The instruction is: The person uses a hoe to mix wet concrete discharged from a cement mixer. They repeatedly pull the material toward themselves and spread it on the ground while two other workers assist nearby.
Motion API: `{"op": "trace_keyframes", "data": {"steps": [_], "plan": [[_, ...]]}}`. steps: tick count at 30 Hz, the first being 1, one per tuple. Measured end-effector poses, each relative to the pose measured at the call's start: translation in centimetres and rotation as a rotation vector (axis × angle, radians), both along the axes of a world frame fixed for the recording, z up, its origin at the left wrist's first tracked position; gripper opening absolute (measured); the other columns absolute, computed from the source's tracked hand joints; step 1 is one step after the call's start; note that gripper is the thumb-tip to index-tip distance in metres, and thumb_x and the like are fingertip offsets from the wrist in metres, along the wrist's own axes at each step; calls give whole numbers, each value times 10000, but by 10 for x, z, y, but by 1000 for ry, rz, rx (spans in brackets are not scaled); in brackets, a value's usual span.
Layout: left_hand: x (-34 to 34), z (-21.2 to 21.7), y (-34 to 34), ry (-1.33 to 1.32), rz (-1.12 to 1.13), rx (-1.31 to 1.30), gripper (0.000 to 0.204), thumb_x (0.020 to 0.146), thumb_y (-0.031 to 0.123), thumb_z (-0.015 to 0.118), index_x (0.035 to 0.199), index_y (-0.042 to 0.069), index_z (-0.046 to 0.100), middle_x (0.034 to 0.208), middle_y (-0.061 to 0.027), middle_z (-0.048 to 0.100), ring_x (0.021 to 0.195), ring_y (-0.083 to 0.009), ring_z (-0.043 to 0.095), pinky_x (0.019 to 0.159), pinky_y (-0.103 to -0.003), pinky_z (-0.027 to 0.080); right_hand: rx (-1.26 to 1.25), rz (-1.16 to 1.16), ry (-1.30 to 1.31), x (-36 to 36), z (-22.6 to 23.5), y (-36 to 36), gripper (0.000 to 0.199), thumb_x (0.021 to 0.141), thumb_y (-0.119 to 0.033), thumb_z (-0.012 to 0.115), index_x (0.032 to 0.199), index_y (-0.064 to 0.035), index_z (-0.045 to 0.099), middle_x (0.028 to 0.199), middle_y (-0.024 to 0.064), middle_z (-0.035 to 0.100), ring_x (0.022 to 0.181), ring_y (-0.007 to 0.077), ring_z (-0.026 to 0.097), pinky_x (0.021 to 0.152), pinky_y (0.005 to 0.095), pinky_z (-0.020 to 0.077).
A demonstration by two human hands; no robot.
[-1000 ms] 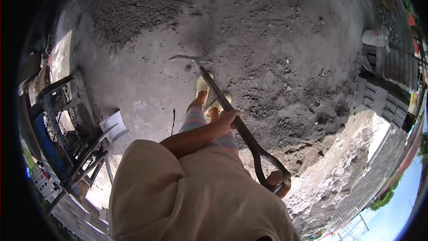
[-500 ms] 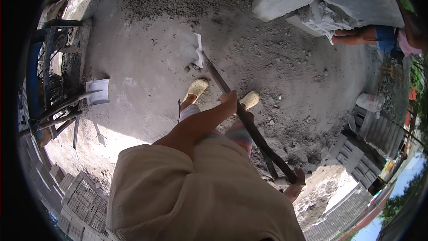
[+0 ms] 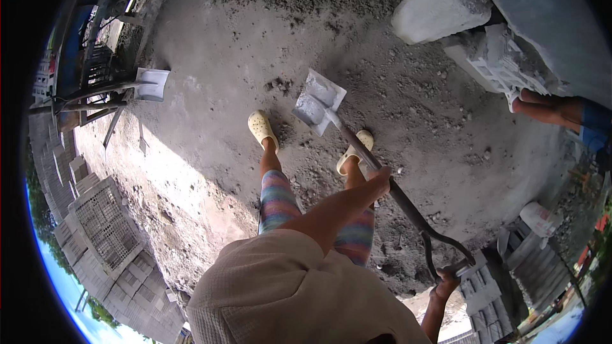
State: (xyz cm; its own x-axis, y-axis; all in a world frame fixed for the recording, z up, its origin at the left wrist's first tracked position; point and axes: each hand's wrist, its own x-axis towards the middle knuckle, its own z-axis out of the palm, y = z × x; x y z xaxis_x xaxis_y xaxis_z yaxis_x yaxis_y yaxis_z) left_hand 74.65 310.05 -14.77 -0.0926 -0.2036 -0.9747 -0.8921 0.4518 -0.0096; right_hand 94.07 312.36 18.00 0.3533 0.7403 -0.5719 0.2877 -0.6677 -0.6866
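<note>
I hold a square-bladed shovel [image 3: 408,207] in both hands. Round the middle of its dark shaft, my left hand [image 3: 380,181] is closed. At the lower right, my right hand [image 3: 447,285] grips the crossbar of its Y-shaped handle. The pale metal blade [image 3: 312,111] faces up just ahead of my feet, dusted with grey powder and holding no visible heap. Whether it touches the ground I cannot tell. Under the blade and around my cream clogs [image 3: 261,126] lies grey, gritty ground [image 3: 217,70] with small lumps.
A second shovel [image 3: 153,84] leans by a metal frame [image 3: 95,44] at the left. At the upper right, a person's legs [image 3: 548,108] show beside a big pale block [image 3: 440,6] and a slab. Stacked grey blocks [image 3: 137,283], a crate [image 3: 107,223] and a white bucket [image 3: 539,218] stand around.
The shovel has swung right and its blade has turned from edge-on to face up. Both hands have moved right with it, still gripping. My left foot has shifted left.
</note>
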Motion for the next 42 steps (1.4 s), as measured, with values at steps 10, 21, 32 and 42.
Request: {"op": "trace_keyframes", "data": {"steps": [10,21,32,42], "plan": [[-50,21,38,-171,298,153,221,648,119,611,781,-10,492,687,-91,494,601,-198,517,515,-339,422,-150,62,-138,45,-101,42,207,497,31,525,658,-87,472,633,-8,447,577,134,459,547,268,390],[-266,-212,-100,3,865,376,109,700,113,524,656,60,439,551,-69,431,494,-198,443,454,-312,382,-253,367,145,-158,-307,1,238,497,-9,554,704,-94,475,633,-15,441,565,150,450,536,274,370],[-513,-42,-313,471,949,573,98,717,121,539,684,73,460,616,-64,458,562,-201,468,520,-343,399,-486,493,682,-378,-333,-95,265,509,16,556,733,-95,471,654,8,460,584,152,475,541,246,391],[-581,141,-519,606,1230,728,214,721,227,559,601,131,410,516,-7,418,471,-163,453,496,-320,400,-462,728,731,-448,-146,-210,215,520,-8,564,704,-83,480,630,-2,461,587,137,465,557,250,360]]}}
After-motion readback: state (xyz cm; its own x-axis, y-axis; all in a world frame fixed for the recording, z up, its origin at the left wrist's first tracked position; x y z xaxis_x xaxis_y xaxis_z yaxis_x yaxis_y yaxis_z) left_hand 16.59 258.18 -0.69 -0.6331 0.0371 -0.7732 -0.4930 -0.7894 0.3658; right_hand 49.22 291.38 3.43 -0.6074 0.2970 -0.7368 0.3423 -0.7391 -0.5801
